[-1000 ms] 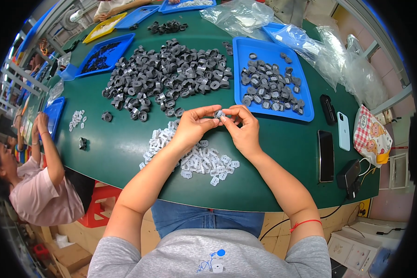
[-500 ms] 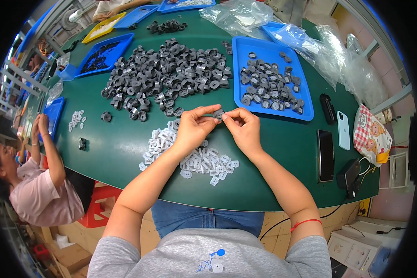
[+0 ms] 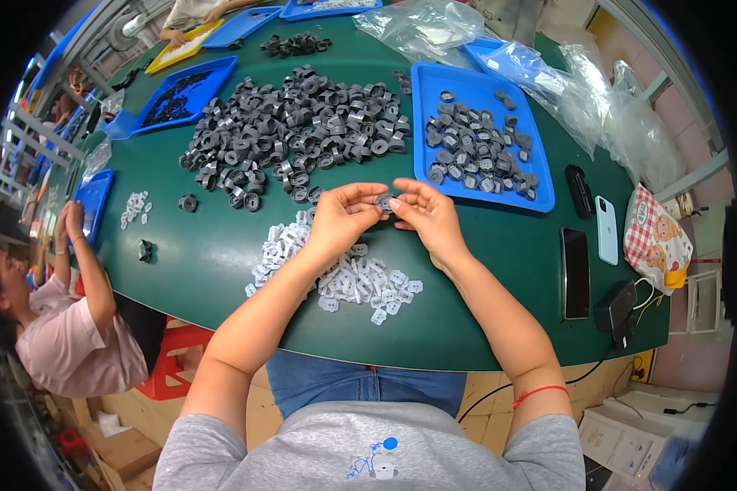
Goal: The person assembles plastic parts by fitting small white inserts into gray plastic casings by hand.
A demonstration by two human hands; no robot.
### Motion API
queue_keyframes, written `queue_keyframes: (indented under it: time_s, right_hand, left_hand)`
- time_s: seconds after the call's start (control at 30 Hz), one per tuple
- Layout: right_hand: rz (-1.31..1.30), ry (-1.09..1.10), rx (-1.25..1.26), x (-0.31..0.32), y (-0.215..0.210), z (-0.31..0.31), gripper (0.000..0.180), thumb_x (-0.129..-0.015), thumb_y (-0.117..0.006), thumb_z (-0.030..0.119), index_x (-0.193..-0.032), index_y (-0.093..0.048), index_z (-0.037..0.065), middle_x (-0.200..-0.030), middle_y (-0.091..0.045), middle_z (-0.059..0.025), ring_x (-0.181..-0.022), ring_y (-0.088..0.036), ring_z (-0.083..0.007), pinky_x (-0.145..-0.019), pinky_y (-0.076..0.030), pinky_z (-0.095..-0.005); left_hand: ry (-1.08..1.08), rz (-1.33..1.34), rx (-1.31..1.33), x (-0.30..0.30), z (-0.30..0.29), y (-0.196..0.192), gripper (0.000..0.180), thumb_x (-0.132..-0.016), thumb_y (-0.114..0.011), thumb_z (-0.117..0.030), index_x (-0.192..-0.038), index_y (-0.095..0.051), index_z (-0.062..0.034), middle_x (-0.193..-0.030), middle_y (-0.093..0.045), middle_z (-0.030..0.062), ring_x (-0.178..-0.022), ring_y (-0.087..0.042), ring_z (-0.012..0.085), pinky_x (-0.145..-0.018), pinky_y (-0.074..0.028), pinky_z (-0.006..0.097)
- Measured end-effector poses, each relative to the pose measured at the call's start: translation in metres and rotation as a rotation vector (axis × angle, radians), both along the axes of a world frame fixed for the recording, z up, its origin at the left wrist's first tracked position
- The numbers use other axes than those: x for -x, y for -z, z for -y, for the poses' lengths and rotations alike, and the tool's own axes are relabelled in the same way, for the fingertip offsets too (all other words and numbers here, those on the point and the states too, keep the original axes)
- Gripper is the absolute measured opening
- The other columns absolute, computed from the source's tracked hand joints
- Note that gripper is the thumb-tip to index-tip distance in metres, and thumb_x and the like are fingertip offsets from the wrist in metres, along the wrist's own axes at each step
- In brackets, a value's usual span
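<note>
Between my two hands, over the green table, is a small dark grey plastic ring piece (image 3: 384,200). My left hand (image 3: 340,217) pinches it between thumb and fingers. The thumb of my right hand (image 3: 431,219) presses on the piece's right side, while its other fingers reach out beyond it. Fingers partly hide the piece. Just below my hands lies a heap of small white translucent plastic plates (image 3: 364,282), partly covered by my left forearm. Beyond my hands spreads a big pile of dark grey plastic rings (image 3: 295,123).
At the right, a blue tray (image 3: 540,192) holds several grey pieces with plates in them. Phones (image 3: 607,231), a black case (image 3: 580,192) and a patterned cloth bag (image 3: 657,237) lie along the right edge. A co-worker (image 3: 86,335) sits at the left. Clear plastic bags (image 3: 549,86) lie far right.
My right hand's fingers have opened out and stretched forward, its thumb now on the ring piece. My left hand keeps its pinch. At the far left, another person's hand has reached the yellow tray.
</note>
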State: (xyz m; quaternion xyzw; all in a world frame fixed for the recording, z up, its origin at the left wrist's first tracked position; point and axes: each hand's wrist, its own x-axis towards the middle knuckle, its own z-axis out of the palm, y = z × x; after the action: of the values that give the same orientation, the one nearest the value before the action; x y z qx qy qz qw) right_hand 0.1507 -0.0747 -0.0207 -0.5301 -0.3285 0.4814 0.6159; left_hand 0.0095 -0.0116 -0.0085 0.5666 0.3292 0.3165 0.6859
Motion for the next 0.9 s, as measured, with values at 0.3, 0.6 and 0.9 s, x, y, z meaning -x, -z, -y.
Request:
queue_keyframes:
  time_s: [0.3, 0.6, 0.9]
  right_hand:
    - [-0.052, -0.131, 0.055, -0.006, 0.004, 0.000, 0.017, -0.078, -0.063, 0.007, -0.091, -0.057, -0.003, -0.083, -0.061, -0.0095, -0.075, -0.059, -0.0129, -0.066, -0.048, -0.0232]
    - [-0.164, -0.134, 0.073, -0.002, 0.005, 0.000, 0.016, -0.081, -0.059, 0.008, -0.092, -0.055, -0.002, -0.086, -0.061, -0.0083, -0.077, -0.059, -0.0129, -0.068, -0.048, -0.0228]
    - [-0.140, -0.099, 0.029, 0.004, 0.009, -0.002, 0.014, -0.081, -0.058, 0.008, -0.091, -0.055, -0.001, -0.085, -0.062, -0.0086, -0.075, -0.059, -0.0124, -0.069, -0.048, -0.0228]
  left_hand:
    - [-0.001, -0.046, -0.021, -0.001, -0.001, 0.008, 0.029, -0.072, -0.055, 0.002, -0.101, -0.058, 0.0060, -0.085, -0.063, 0.0098, -0.071, -0.059, 0.0079, -0.067, -0.048, 0.020]
    - [-0.039, -0.030, -0.029, -0.003, 0.000, 0.006, 0.025, -0.074, -0.058, 0.000, -0.099, -0.061, 0.0042, -0.081, -0.063, 0.0084, -0.070, -0.058, 0.0073, -0.064, -0.046, 0.019]
    - [-0.018, -0.098, -0.156, 0.000, -0.003, 0.012, 0.024, -0.077, -0.059, 0.001, -0.101, -0.059, 0.0043, -0.087, -0.063, 0.0114, -0.076, -0.060, 0.0112, -0.069, -0.048, 0.021]
